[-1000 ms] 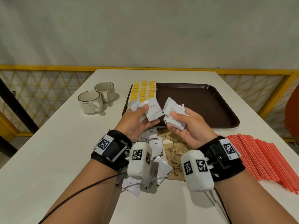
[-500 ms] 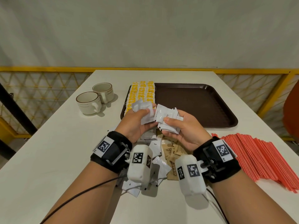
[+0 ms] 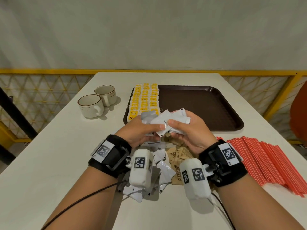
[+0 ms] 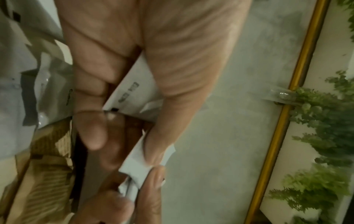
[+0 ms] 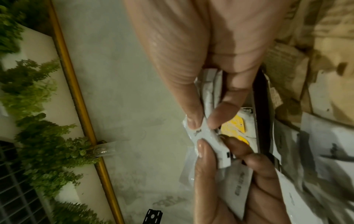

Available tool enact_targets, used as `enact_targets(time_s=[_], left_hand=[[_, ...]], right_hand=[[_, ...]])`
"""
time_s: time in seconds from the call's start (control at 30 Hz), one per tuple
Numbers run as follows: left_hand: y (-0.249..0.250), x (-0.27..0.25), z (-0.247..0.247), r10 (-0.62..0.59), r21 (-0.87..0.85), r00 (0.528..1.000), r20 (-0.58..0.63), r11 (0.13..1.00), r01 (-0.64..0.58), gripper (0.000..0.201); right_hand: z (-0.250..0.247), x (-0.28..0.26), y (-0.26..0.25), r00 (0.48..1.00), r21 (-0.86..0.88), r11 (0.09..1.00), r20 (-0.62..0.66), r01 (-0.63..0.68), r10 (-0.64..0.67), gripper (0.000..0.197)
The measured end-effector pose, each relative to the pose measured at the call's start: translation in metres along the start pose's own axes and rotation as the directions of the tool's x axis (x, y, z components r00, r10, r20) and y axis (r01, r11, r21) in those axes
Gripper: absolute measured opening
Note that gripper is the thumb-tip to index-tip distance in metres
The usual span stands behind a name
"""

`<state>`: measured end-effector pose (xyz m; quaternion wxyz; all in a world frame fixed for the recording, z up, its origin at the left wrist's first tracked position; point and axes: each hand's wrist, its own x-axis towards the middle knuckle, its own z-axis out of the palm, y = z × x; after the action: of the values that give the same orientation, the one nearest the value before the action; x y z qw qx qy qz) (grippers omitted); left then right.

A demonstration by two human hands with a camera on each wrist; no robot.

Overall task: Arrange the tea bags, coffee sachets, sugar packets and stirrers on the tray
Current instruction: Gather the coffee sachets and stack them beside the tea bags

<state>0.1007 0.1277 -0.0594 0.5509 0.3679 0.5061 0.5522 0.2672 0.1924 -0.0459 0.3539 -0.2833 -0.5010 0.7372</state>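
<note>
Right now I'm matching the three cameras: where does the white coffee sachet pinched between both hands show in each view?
Head: coffee sachet at centre, between left hand and right hand.
Left wrist: lower centre, at the thumb tips.
Right wrist: right of centre, "Coffee" print showing.
Shared landmark: brown sugar packets.

On the bench (image 3: 49, 155) the tray (image 3: 207, 107) lies far centre, tea bags (image 3: 144, 100) in its left end, cups (image 3: 98, 102) left of it, stirrers (image 3: 265, 161) right, loose sachets (image 3: 162, 168) nearest.

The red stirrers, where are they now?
In the head view, the red stirrers lie on the white table, right of the right hand, near the brown tray.
</note>
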Motion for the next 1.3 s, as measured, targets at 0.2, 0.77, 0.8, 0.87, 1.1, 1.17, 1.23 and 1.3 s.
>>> enact_targets(time_s=[0.2, 0.77, 0.8, 0.87, 1.1, 1.17, 1.23, 1.3], left_hand=[[0.002, -0.005, 0.007, -0.013, 0.079, 1.000, -0.001, 0.997, 0.013, 0.023], [0.010, 0.003, -0.005, -0.127, -0.414, 0.990, -0.055, 0.906, 0.093, 0.008], [0.010, 0.002, -0.007, -0.155, -0.431, 0.988, -0.025, 0.893, 0.129, 0.012], [0.011, 0.003, -0.008, -0.190, -0.474, 0.982, 0.001, 0.864, 0.168, 0.017], [0.006, 0.005, -0.004, -0.167, -0.213, 0.982, -0.085, 0.966, 0.146, 0.017], [0.005, -0.001, 0.000, -0.121, -0.064, 0.992, -0.030, 0.991, 0.119, 0.037], [0.003, -0.005, 0.006, -0.092, 0.020, 0.996, 0.023, 0.996, 0.092, 0.044], [0.001, -0.006, 0.007, -0.070, 0.061, 0.997, 0.033, 0.996, 0.068, 0.051]], right_hand=[[0.000, 0.002, 0.001, 1.000, -0.015, 1.000, 0.006, -0.007, 0.007, 0.020], [-0.007, 0.004, -0.002, 0.999, 0.022, 0.999, -0.044, -0.028, 0.029, 0.028], [-0.007, 0.004, -0.003, 0.999, 0.018, 0.999, -0.042, -0.028, 0.029, 0.029], [-0.007, 0.004, -0.002, 0.999, 0.007, 1.000, -0.032, -0.028, 0.028, 0.031], [-0.007, 0.002, 0.000, 0.986, -0.152, 0.985, 0.135, -0.079, 0.100, 0.031], [-0.007, 0.002, 0.002, 0.984, -0.221, 0.973, 0.146, -0.066, 0.100, 0.031], [-0.008, 0.002, 0.003, 0.990, -0.243, 0.969, 0.118, -0.050, 0.081, 0.030], [-0.008, 0.002, 0.004, 0.996, -0.219, 0.975, 0.077, -0.033, 0.051, 0.032]])
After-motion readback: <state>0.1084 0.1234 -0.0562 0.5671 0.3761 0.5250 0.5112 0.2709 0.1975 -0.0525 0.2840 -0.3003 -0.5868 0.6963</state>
